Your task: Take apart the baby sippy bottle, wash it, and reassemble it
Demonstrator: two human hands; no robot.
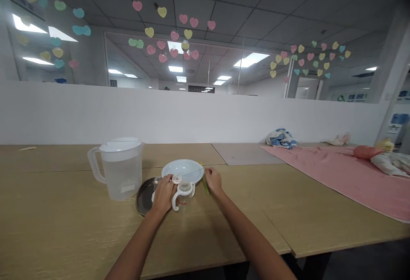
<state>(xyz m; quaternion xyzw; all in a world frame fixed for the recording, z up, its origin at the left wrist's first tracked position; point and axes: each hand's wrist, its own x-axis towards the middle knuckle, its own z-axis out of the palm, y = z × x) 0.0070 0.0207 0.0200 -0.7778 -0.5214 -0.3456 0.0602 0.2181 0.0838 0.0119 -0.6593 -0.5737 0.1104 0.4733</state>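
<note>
Left hand (pixel 164 193) was clenched around one clear sippy cup (pixel 185 193) with two white handles, its fingers on the cup's far side, near a loose white ring (pixel 176 179) at the top of the cup. Right hand (pixel 213 181) sat just beyond the right rim of one pale round plate (pixel 182 169), its fingertips (pixel 207 172) beside one thin yellow-green strip (pixel 204 184); whether it gripped the strip could not be told. The cup was held low over the worktop (pixel 64 194), in front of the plate and partly over it. One dark round metal tray (pixel 145 196) lay under the left hand's side of the plate, and one clear plastic pitcher (pixel 121 174) with a white lid and handle stood to its left. Farther off, one wooden stick (pixel 27 148) lay at the worktop's far left, one pink towel (pixel 329 173) was spread at the right, and one crumpled blue-and-white cloth (pixel 281 139) lay beyond it against a white partition (pixel 160 115).
</note>
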